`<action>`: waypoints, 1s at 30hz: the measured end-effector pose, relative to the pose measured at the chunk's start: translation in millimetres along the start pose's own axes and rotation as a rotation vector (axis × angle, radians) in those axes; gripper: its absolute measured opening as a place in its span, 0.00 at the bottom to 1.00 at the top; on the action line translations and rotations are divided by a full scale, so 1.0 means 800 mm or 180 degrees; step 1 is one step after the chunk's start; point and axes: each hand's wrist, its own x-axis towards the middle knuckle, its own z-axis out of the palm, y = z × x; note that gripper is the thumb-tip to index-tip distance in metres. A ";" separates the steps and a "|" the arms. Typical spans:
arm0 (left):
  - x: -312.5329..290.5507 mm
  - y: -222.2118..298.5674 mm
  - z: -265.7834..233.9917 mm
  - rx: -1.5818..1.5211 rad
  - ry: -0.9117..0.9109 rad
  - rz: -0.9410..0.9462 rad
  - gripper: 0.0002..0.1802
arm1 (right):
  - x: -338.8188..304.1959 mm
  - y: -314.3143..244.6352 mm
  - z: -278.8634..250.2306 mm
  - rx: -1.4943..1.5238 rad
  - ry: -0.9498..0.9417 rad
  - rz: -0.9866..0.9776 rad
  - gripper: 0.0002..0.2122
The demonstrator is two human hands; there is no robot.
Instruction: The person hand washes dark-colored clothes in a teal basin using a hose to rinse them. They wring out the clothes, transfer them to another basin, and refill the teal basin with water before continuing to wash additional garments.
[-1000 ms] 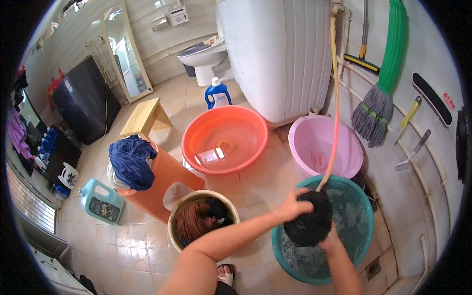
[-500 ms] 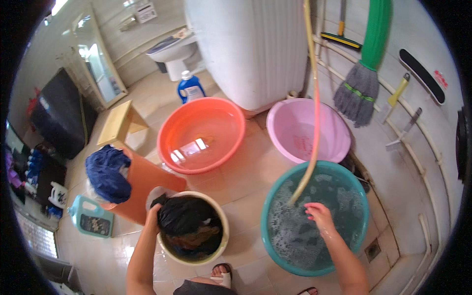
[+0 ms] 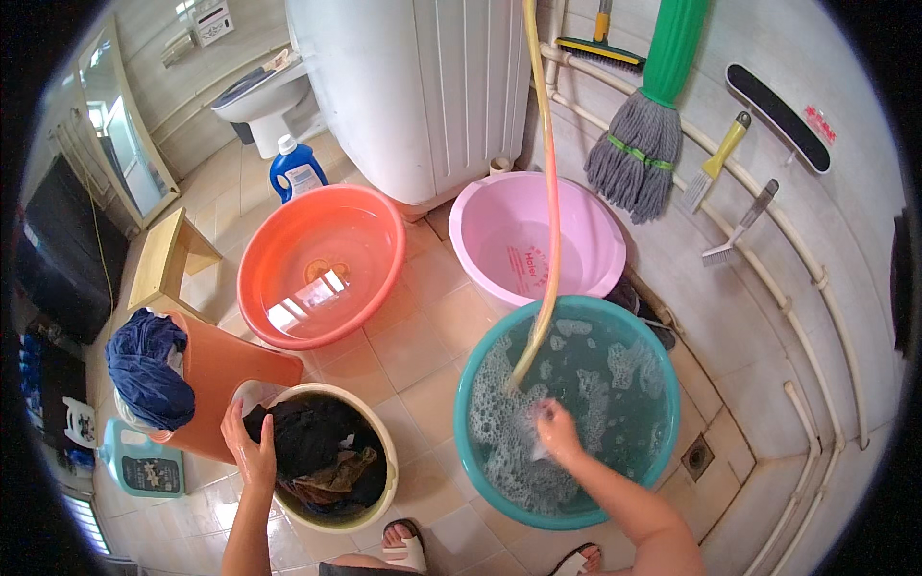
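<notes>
Black garment (image 3: 312,427), wet-looking, crumpled: lies in the cream bucket (image 3: 391,451), which stands on the floor to the left of the teal basin (image 3: 461,413), the landmark for this entry.

Change noted: a second ago a black bundle was held between both hands above the teal basin; half a second ago the left hand had it at the cream bucket. It now rests there, largely let go. Judged meaning: this piece appears to have finished its turn in the water, with attention passing back to the basin.

Left hand (image 3: 252,451), at the bucket's far side from the teal basin: fingers spread, thumb apart from them, beside the garment's edge; whether any cloth is touched cannot be told.

Right hand (image 3: 557,432), inside the teal basin's rim, at the suds: fingers bent, blurred; contents, if any, cannot be told.

Brown cloth (image 3: 331,475): same bucket, nearer the person than the black garment.

Yellowish hose (image 3: 551,211): descends from beyond the teal basin, its end over the suds.

Pink basin (image 3: 605,240): just beyond the teal basin.

Orange basin (image 3: 370,221), water inside: beyond and left of the teal one.

Orange barrel (image 3: 230,379), topped with blue cloth (image 3: 149,370): well left of the teal basin.
</notes>
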 end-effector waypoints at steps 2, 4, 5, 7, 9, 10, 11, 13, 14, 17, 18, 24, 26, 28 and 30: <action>0.007 0.018 -0.006 -0.0037 -0.0006 0.0160 0.24 | -0.040 -0.034 0.020 0.0028 -0.0118 -0.0768 0.12; 0.024 0.044 -0.009 -0.0178 0.0003 0.0310 0.23 | -0.069 -0.066 0.040 -0.0209 -0.0498 -0.1758 0.15; 0.030 0.057 -0.009 -0.0228 -0.0071 0.0390 0.23 | -0.075 -0.084 0.049 -0.0232 -0.1010 -0.1966 0.17; 0.042 0.084 -0.006 -0.0326 -0.0215 0.0553 0.22 | -0.071 -0.106 0.069 -0.1028 -0.1028 -0.2514 0.17; 0.051 0.109 0.005 -0.0540 -0.0281 0.0723 0.20 | -0.048 -0.123 0.078 -0.1675 -0.0973 -0.2931 0.17; 0.055 0.120 0.015 -0.0706 -0.0379 0.0772 0.19 | -0.023 -0.130 0.081 -0.1954 -0.0909 -0.3049 0.18; 0.059 0.131 0.026 -0.0871 -0.0479 0.0821 0.19 | 0.004 -0.134 0.082 -0.2233 -0.0845 -0.3162 0.19; 0.066 0.162 0.045 -0.1155 -0.0650 0.1086 0.18 | 0.068 -0.132 0.084 -0.2392 -0.0216 -0.2881 0.20; 0.069 0.176 0.051 -0.1190 -0.0722 0.1353 0.17 | 0.099 -0.131 0.080 -0.2393 0.0052 -0.2766 0.19; 0.066 0.209 0.078 -0.1741 -0.1077 0.1607 0.13 | 0.134 -0.143 0.060 -0.2407 0.0381 -0.2658 0.19; 0.061 0.214 0.089 -0.1795 -0.1236 0.1548 0.12 | 0.134 -0.146 0.058 -0.2416 0.0410 -0.2659 0.19; 0.020 0.235 0.182 -0.2522 -0.2088 0.0146 0.13 | 0.034 -0.146 0.097 -0.2284 -0.1208 -0.2704 0.12; 0.010 0.243 0.195 -0.2485 -0.2231 -0.0078 0.14 | -0.010 -0.140 0.089 -0.1974 -0.1586 -0.2768 0.11; -0.005 0.242 0.211 -0.2438 -0.2346 -0.0036 0.20 | -0.046 -0.125 0.074 -0.1904 -0.2104 -0.2742 0.16; -0.020 0.247 0.214 -0.2298 -0.2307 -0.0001 0.24 | -0.078 -0.107 0.054 -0.1877 -0.2439 -0.2847 0.24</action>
